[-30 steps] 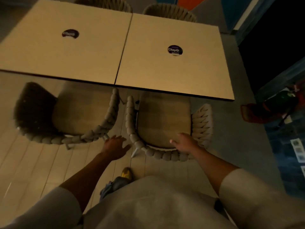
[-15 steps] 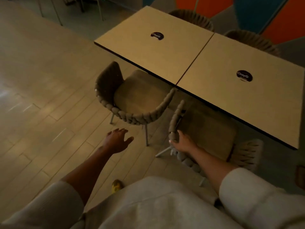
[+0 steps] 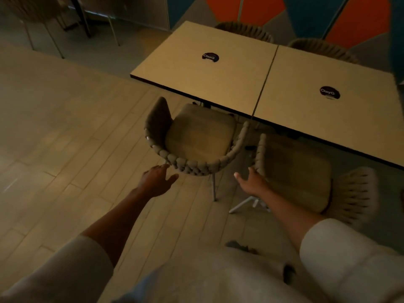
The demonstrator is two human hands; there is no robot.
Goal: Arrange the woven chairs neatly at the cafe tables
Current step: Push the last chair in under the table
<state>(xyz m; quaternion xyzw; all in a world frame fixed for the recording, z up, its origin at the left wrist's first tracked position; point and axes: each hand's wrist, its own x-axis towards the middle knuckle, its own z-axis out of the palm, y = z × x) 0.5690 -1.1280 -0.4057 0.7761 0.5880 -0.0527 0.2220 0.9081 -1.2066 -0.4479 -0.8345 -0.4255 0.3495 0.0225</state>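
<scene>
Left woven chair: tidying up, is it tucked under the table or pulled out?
Pulled out: the left woven chair shows nearly its whole seat before the table edge.

I see tan woven chairs (image 3: pixel 192 145), beige counter (image 3: pixel 218 79) tops with dark round stickers (image 3: pixel 210 57), orange-and-teal wall panels (image 3: pixel 258 9).

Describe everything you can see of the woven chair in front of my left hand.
The woven chair has a curved wraparound back and arms of thick braided cord in dull tan, a padded seat cushion and thin metal legs, one plainly visible. It stands upright on the plank floor, its seat front at the left table edge. The left hand, open, reaches toward its back rim; contact is unclear.
</scene>
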